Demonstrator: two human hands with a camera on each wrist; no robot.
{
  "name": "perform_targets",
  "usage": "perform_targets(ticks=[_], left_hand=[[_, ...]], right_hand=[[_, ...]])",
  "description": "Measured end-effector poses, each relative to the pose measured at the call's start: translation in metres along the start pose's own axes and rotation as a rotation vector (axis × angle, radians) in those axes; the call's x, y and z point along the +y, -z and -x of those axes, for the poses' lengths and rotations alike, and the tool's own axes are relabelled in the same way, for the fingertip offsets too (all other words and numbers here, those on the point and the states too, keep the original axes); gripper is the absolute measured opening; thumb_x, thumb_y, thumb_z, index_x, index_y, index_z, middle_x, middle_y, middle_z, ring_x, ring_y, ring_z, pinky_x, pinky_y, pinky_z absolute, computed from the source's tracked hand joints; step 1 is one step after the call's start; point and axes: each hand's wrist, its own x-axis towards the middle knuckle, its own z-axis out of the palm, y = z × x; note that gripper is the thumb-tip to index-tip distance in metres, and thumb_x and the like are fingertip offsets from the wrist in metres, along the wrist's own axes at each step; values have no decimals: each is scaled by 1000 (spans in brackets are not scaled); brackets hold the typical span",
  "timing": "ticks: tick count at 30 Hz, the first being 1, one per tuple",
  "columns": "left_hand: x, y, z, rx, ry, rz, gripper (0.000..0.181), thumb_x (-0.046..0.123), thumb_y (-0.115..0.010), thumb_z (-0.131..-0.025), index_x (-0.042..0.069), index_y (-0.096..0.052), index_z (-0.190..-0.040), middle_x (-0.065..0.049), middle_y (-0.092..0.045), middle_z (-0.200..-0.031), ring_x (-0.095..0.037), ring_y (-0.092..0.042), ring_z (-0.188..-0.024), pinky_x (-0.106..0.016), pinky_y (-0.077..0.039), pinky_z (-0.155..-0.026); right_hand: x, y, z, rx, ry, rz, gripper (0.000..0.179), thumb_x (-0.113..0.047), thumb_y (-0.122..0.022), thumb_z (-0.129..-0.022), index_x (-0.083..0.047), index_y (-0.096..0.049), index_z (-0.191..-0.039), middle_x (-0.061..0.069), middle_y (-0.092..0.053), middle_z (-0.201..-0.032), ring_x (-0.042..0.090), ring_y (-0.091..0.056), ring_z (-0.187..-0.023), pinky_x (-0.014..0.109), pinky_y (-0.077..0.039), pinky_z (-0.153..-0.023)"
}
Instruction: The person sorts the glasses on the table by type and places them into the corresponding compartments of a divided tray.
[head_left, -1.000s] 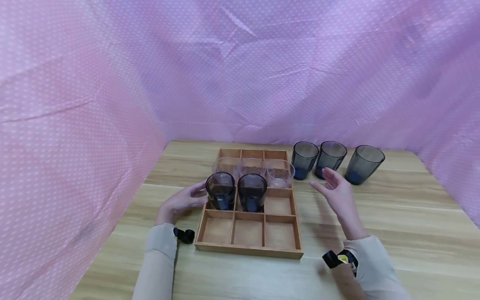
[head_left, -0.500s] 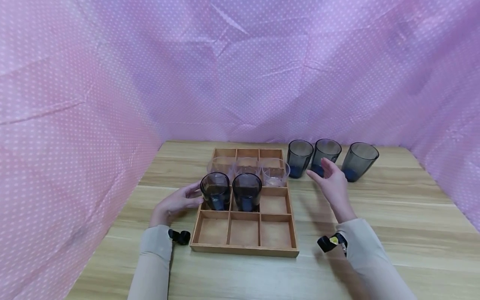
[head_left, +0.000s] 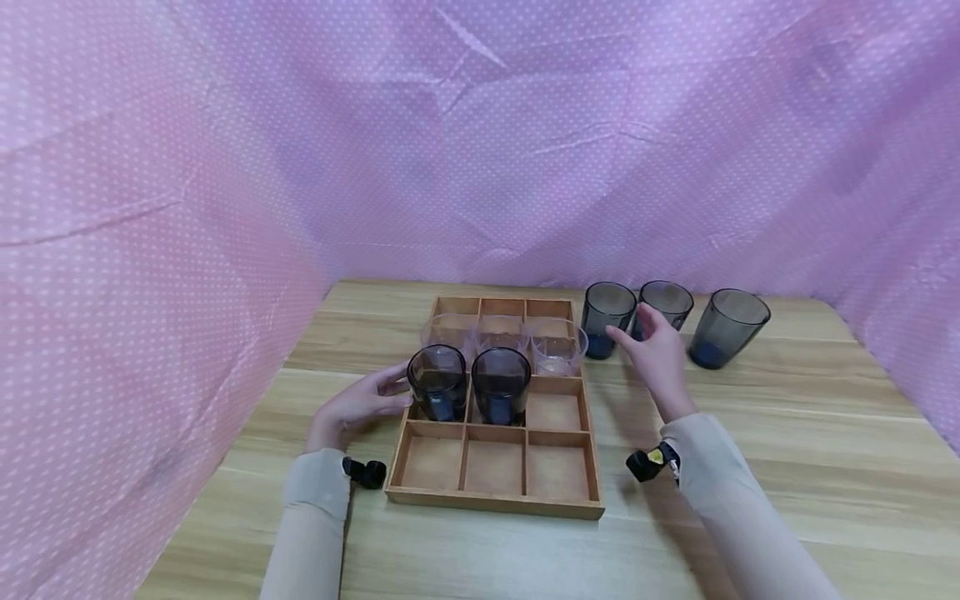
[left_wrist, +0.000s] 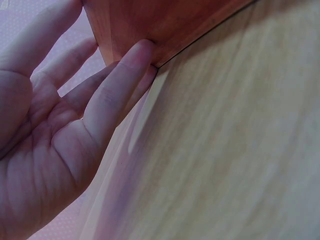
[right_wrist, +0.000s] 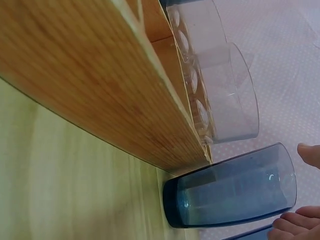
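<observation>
My left hand (head_left: 363,402) rests at the left side of a wooden divided tray (head_left: 495,503); in the left wrist view its fingertips (left_wrist: 137,55) touch the outer wall. Two dark grey glasses, a left one (head_left: 438,379) and a middle one (head_left: 501,385), stand in the tray's third row from the back. My right hand (head_left: 658,360), thumb and fingers apart, is right by the nearest of three dark glasses (head_left: 606,312) beside the tray. In the right wrist view this tinted glass (right_wrist: 232,187) stands by the tray wall, thumb and fingers on either side of its rim.
Three transparent glasses (head_left: 557,350) stand in the tray's second row. Two more dark glasses, one partly behind my right hand (head_left: 667,298) and one farther right (head_left: 729,327), stand on the wooden table (head_left: 825,467). A pink dotted cloth (head_left: 480,167) hangs behind and at the sides.
My right hand has moved forward and left to the dark glass nearest the tray. The left hand stays at the tray's side. The view shifts slightly.
</observation>
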Motion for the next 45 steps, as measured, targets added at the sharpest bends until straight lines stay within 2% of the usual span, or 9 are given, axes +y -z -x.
perform_targets(ticks=[5,10,17,22,27,35,41,45], left_hand=[[-1,1,0,2,5,-19,82,14,-66,-91,4,-16,-155,-22,-18,-160,-39,-30,-142,-22,-49,-98],[0,0,1,1,13,-1,83,14,-67,-91,6,-15,-155,-20,-19,-160,-37,-32,-142,-21,-49,-98],[2,-1,2,7,24,7,82,17,-67,-91,6,-17,-155,-19,-19,-161,-38,-30,-143,-24,-49,-99],[2,-1,2,5,28,4,84,18,-68,-91,7,-16,-155,-19,-18,-161,-39,-28,-143,-22,-49,-98],[2,-1,2,3,25,8,83,16,-67,-91,7,-16,-155,-19,-18,-161,-38,-27,-144,-23,-48,-100],[5,-2,2,32,56,10,81,18,-68,-91,10,-20,-155,-16,-22,-161,-36,-29,-145,-33,-47,-105],[3,-2,2,18,37,0,81,16,-66,-92,9,-18,-156,-17,-20,-161,-38,-25,-146,-29,-47,-103],[3,-3,2,3,12,2,80,14,-66,-92,7,-17,-155,-20,-20,-160,-39,-24,-146,-27,-47,-102]], right_hand=[[-4,-3,-6,8,-23,29,81,-30,-69,-90,1,-26,-151,21,-32,-155,36,-33,-143,45,-30,-118],[-7,-8,-10,31,-47,42,82,-29,-70,-89,1,-25,-151,22,-33,-155,36,-35,-143,45,-31,-118],[-6,-18,-15,150,-25,79,77,-28,-75,-85,2,-37,-145,22,-45,-147,35,-45,-136,45,-37,-114],[-4,-22,-20,215,11,79,73,-26,-77,-82,4,-44,-140,24,-51,-141,37,-49,-131,46,-36,-113],[-2,-23,-24,216,17,108,75,-29,-79,-81,5,-45,-139,25,-53,-138,37,-50,-130,47,-37,-112],[-3,-24,-30,181,1,150,81,-35,-79,-80,4,-42,-142,27,-54,-136,40,-49,-128,50,-35,-112],[-1,-26,-31,195,-2,140,83,-37,-79,-79,5,-42,-141,27,-57,-132,41,-51,-125,50,-38,-109],[4,-28,-33,230,37,130,80,-35,-81,-77,6,-47,-136,27,-61,-126,41,-54,-119,50,-31,-112]])
